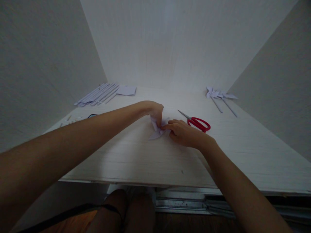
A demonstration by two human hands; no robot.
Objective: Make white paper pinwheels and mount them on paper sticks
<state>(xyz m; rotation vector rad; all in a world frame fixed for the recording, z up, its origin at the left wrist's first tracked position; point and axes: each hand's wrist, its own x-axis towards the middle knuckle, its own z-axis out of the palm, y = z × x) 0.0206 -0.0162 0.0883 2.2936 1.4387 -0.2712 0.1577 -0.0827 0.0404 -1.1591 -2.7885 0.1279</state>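
Between the left forearm (80,134) and right forearm (233,176) the near table (145,163) lies open; scissors (190,119) block the way just beyond the right hand (181,132); paper sticks (100,94) and a paper stack (126,90) crowd the far left, pinwheels (213,93) the far right; a free lane runs between them up to the far wall (167,45).

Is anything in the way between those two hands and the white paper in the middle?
Nothing visible is: the left hand and the right hand both reach right to the folded paper. The red-handled scissors lie just beyond the right hand, off to the side.
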